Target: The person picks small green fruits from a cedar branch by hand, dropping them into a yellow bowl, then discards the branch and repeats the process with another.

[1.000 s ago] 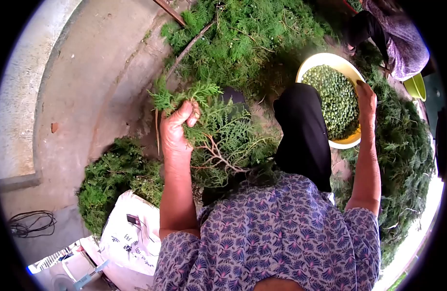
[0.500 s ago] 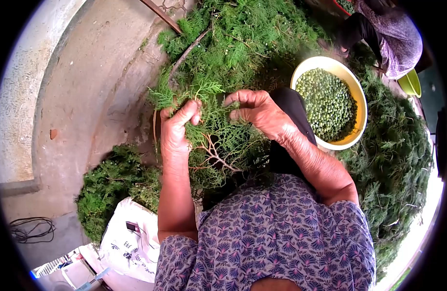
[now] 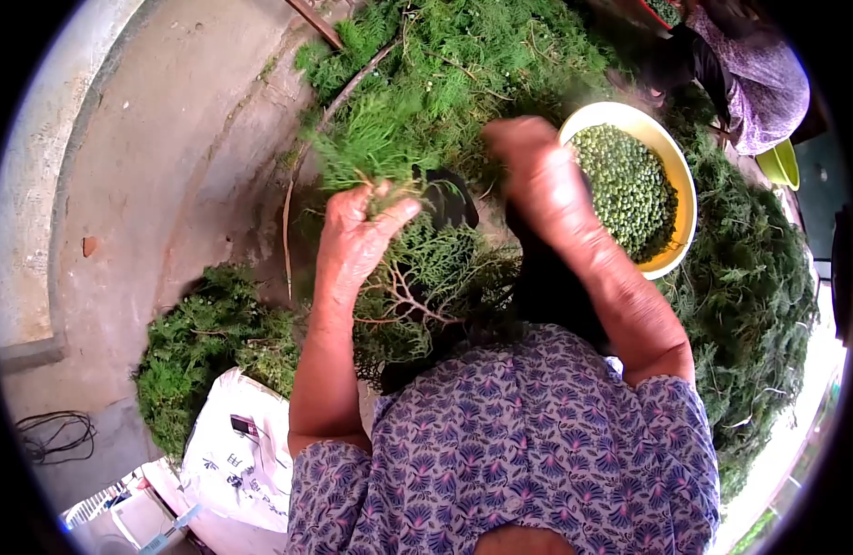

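Observation:
My left hand [image 3: 360, 231] is closed round the stem of a green conifer sprig [image 3: 371, 143], whose leafy tip is blurred. A larger conifer branch [image 3: 415, 298] with a forked woody stem lies over my lap, just below that hand. My right hand [image 3: 549, 185] is apart from the sprig, beside the left rim of a yellow basin [image 3: 691, 208]. Motion smears its fingers, so I cannot see whether anything is in them. Small round green cones [image 3: 621, 185] nearly fill the basin.
Cut conifer branches [image 3: 500, 65] are heaped ahead, with another pile [image 3: 750, 305] at the right and a smaller heap [image 3: 204, 342] at the left. A white sack [image 3: 237, 462] lies lower left, near a coiled black cable [image 3: 55, 437]. Another person [image 3: 750, 79] sits upper right, near a green basin [image 3: 780, 166].
My right hand has moved away from the sprig, right toward the yellow basin. My left hand still grips the sprig, shifted slightly right, its palm turned, and the leaves now point upward.

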A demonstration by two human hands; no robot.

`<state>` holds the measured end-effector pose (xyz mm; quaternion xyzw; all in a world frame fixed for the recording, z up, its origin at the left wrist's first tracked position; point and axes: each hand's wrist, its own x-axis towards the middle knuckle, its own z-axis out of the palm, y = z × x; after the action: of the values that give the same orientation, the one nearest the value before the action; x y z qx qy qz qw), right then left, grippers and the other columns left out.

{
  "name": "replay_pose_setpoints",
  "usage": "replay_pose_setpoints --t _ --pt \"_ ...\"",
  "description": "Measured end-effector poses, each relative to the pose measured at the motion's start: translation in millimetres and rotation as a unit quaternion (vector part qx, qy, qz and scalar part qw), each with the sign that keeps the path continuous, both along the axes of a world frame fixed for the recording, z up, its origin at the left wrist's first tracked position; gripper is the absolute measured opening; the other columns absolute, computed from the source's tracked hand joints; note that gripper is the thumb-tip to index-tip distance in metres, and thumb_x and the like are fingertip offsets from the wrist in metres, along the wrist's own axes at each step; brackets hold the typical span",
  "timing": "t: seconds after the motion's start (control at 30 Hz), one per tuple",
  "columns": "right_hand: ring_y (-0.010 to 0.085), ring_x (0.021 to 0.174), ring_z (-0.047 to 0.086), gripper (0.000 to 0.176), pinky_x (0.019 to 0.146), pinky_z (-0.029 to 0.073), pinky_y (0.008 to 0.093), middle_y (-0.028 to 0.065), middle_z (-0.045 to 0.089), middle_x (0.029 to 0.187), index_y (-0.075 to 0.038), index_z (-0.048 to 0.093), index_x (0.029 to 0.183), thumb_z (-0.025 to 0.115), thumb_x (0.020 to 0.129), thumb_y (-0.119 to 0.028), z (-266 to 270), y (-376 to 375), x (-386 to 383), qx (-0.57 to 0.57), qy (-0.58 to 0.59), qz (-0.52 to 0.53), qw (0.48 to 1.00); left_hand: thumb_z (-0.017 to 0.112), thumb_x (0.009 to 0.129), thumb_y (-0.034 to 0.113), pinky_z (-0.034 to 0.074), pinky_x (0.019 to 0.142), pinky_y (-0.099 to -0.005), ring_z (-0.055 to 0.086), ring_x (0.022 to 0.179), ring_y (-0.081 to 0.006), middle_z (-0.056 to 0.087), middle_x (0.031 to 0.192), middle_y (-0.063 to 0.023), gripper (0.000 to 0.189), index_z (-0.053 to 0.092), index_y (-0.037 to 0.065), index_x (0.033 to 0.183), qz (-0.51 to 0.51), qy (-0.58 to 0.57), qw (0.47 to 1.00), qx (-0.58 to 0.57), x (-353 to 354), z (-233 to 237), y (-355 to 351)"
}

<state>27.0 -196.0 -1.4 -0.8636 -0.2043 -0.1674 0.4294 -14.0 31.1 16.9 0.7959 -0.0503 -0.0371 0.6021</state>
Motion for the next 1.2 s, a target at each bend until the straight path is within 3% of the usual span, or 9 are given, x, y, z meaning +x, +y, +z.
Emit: replay_pose_setpoints --t 0.03,0.07,0.33,0.63,0.73,0.83,1.0,1.17,1.2 --pt "0.0223 0.086 0.061 0.034 0.067 0.052 0.0304 0.0124 0.062 0.095 -0.004 0.06 0.103 0.048 0.075 0.009 -22 -31 22 -0.326 -0.02 -0.108 0.939 0.068 0.078 0.017 0.049 0.056 -0.0281 0.057 0.058 -0.0111 0.066 0.08 -0.0078 0.009 0.065 0.008 0.079 0.024 -0.004 1.0 0.002 -1 3 5" --pt "0.0225 0.091 0.058 0.025 0.069 0.049 0.0307 0.0129 0.06 0.101 -0.002 0.059 0.102 0.045 0.081 0.003 8 -36 15 -0.011 0.048 -0.1 0.994 0.068 0.077 0.012 0.048 0.054 -0.0279 0.055 0.055 -0.0109 0.064 0.075 -0.0065 0.005 0.066 0.009 0.079 0.064 0.015 0.998 0.009 -2 13 10" --pt "0.0376 0.113 0.046 0.046 0.095 0.039 0.0397 0.0217 0.042 0.127 -0.007 0.049 0.121 0.053 0.076 0.001 -99 -245 43 -0.276 0.018 -0.255 0.926 0.074 0.069 0.019 0.044 0.063 -0.0347 0.052 0.055 -0.0142 0.061 0.066 -0.0037 0.015 0.066 0.009 0.078 0.189 -0.013 0.981 -0.031 16 50 64" --pt "0.032 0.087 0.061 0.021 0.078 0.048 0.0378 0.0183 0.063 0.091 -0.007 0.066 0.096 0.059 0.076 -0.007 -83 -271 50 -0.243 0.022 -0.36 0.9 0.073 0.068 0.015 0.039 0.052 -0.0265 0.05 0.057 -0.0131 0.059 0.07 -0.0052 0.022 0.061 0.0 0.08 0.178 -0.055 0.982 -0.02 38 84 89" --pt "0.0352 0.093 0.057 0.038 0.08 0.046 0.0391 0.02 0.059 0.103 -0.01 0.057 0.114 0.06 0.076 -0.008 -91 -297 52 -0.408 0.052 -0.319 0.854 0.073 0.068 0.015 0.039 0.054 -0.0268 0.049 0.059 -0.0137 0.059 0.071 -0.0056 0.022 0.06 0.001 0.079 0.218 -0.056 0.974 -0.033 42 91 84" --pt "0.0342 0.105 0.053 0.04 0.089 0.043 0.0388 0.0171 0.052 0.118 -0.006 0.055 0.116 0.063 0.077 -0.009 -31 -206 38 -0.214 -0.026 -0.295 0.931 0.074 0.068 0.016 0.04 0.058 -0.0284 0.051 0.064 -0.0158 0.059 0.073 -0.0071 0.031 0.055 0.0 0.086 0.162 -0.044 0.985 -0.025 51 96 83" --pt "0.0304 0.121 0.041 0.062 0.104 0.029 0.0413 0.0128 0.045 0.129 -0.009 0.043 0.128 0.068 0.072 -0.017 20 -60 -19 -0.304 -0.055 0.089 0.947 0.078 0.063 0.024 0.033 0.088 -0.0394 0.049 0.092 -0.0242 0.058 0.072 -0.0074 0.043 0.055 0.0 0.09 0.203 -0.03 0.978 0.036 65 101 69" --pt "0.0322 0.115 0.043 0.056 0.105 0.026 0.0462 0.0154 0.05 0.112 -0.007 0.047 0.123 0.066 0.071 -0.02 -22 -17 -23 -0.329 -0.014 0.13 0.935 0.078 0.063 0.024 0.037 0.085 -0.0395 0.052 0.089 -0.0236 0.058 0.072 -0.0076 0.04 0.056 0.001 0.088 0.184 -0.013 0.983 0.002 84 99 66" --pt "0.0329 0.097 0.053 0.045 0.088 0.041 0.0445 0.0145 0.053 0.1 -0.004 0.054 0.113 0.066 0.071 -0.016 -20 -19 -21 -0.282 -0.051 0.165 0.944 0.078 0.063 0.024 0.037 0.085 -0.0395 0.052 0.089 -0.0236 0.058 0.072 -0.0076 0.04 0.056 0.001 0.088 0.186 -0.018 0.982 0.001 84 103 63"
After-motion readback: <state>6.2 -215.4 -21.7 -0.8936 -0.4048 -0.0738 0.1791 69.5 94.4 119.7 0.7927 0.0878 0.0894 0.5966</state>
